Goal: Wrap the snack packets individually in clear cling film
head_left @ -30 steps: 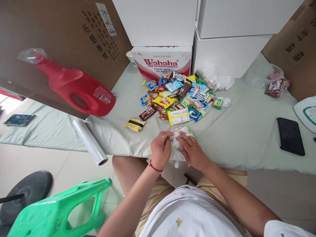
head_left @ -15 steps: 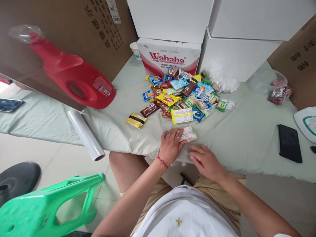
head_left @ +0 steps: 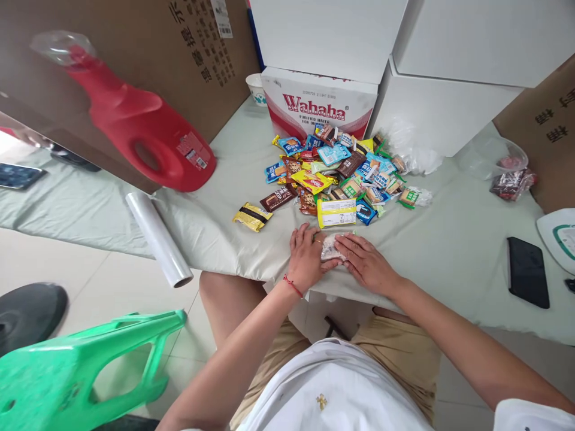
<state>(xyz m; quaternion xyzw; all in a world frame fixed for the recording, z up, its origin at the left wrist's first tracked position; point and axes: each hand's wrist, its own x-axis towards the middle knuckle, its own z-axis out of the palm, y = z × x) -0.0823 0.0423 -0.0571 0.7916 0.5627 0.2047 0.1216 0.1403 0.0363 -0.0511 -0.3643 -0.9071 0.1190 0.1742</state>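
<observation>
The clear packet (head_left: 330,248) lies near the front edge of the bench (head_left: 431,257), between the two grips and partly under both. The left grip (head_left: 308,257) is loosely open around its left end, thumb along the near edge. The right grip (head_left: 371,264) is open too, its fingers extended and laid over the packet's right part. Just beyond, a yellow-and-white packet (head_left: 336,214) shows a printed panel too small to read, at the front of the snack pile (head_left: 351,164). To the left, the red bottle (head_left: 117,117) carries a label with a barcode. Behind the pile, a red-and-white box (head_left: 294,94) reads "Wahaha®" and "PURIFIED WATER"; snacks partly cover the next line. The brown carton (head_left: 135,36) at left bears "温馨提示" beside smaller, illegible lines.
</observation>
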